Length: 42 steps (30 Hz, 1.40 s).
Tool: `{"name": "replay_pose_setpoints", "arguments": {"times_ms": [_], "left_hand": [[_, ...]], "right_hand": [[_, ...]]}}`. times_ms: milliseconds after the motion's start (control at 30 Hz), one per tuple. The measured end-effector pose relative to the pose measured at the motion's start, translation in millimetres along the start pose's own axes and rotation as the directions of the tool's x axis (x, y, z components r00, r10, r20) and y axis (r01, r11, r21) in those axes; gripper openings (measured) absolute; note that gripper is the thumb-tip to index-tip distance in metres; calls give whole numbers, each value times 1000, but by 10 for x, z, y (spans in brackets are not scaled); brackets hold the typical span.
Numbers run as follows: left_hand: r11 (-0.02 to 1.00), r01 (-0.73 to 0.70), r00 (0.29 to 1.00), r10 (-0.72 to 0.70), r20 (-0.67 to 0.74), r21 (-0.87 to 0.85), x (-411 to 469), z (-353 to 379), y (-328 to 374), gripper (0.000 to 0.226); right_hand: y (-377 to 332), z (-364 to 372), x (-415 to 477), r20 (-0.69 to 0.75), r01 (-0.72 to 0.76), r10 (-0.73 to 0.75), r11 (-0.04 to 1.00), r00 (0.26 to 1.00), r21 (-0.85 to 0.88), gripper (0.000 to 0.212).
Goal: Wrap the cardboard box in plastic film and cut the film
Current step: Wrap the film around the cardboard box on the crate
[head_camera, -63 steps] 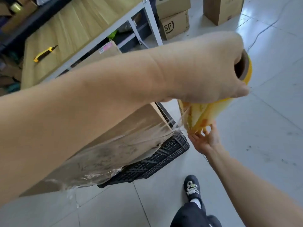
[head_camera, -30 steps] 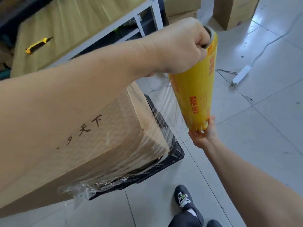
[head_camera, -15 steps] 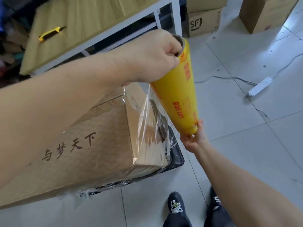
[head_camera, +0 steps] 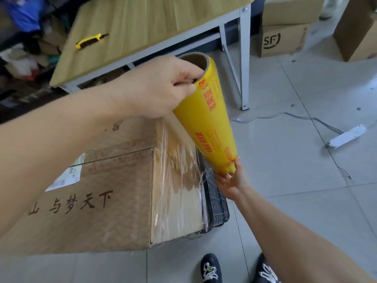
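Nearest, the person's shoes [head_camera: 211,268] stand on the tiled floor [head_camera: 285,201] just off the front right corner of the cardboard box [head_camera: 91,190]. The box sits on a black crate [head_camera: 217,203], whose right edge pokes out past it.

Clear plastic film [head_camera: 177,170] lies wrinkled and shiny across the box's right-hand side face, and a taut sheet runs from it up to the yellow film roll [head_camera: 210,123], which is held nearly upright just beside that face. The printed top of the box looks bare. The faces turned away are hidden, so I cannot tell how many turns are on.

The right hand [head_camera: 230,180] props the roll's lower end, its fingers [head_camera: 237,161] spread apart against the rim. Whether any of them reaches inside the core is not visible. The left hand [head_camera: 161,90] grips the upper end, fingers curled over the lip of the cardboard core.

By my reading the wrapping is under way but unfinished. The film is uncut and joined to the roll, so more passes round the box and the cut itself are left.

Beyond, a yellow-handled knife [head_camera: 90,40] lies untouched toward the left end of the wooden table [head_camera: 153,21], well apart from both hands. It is likely the cutting tool.
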<state>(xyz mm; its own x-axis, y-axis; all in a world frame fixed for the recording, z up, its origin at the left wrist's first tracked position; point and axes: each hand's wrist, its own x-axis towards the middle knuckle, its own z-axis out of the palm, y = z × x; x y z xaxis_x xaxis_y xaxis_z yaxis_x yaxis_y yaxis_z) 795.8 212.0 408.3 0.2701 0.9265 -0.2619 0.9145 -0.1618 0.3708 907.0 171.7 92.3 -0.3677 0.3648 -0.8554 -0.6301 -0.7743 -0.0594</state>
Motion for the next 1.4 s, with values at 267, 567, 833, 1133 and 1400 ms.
{"name": "replay_pose_setpoints", "arguments": {"times_ms": [267,567,833,1133,1400], "left_hand": [[998,53,998,-53,-15,-37,178,-128,-199,37],[994,74,997,-76,-23,-80,330,-299,-492,42],[982,84,990,-101,-95,-172,436,-319,-592,38],[923,5,898,-173,-404,-385,216,-268,-473,21],[929,-8,850,-189,-492,-370,-170,-32,-126,25]], "right_hand": [[-103,188,229,2,5,-5,999,1000,-46,76],[-169,456,406,-17,-11,10,1000,1000,-9,80],[-148,610,483,-40,16,-16,1000,999,-3,83],[-533,695,-167,-69,466,-549,764,833,-446,54],[-511,1322,-1489,744,942,-639,-90,195,-324,82]]}}
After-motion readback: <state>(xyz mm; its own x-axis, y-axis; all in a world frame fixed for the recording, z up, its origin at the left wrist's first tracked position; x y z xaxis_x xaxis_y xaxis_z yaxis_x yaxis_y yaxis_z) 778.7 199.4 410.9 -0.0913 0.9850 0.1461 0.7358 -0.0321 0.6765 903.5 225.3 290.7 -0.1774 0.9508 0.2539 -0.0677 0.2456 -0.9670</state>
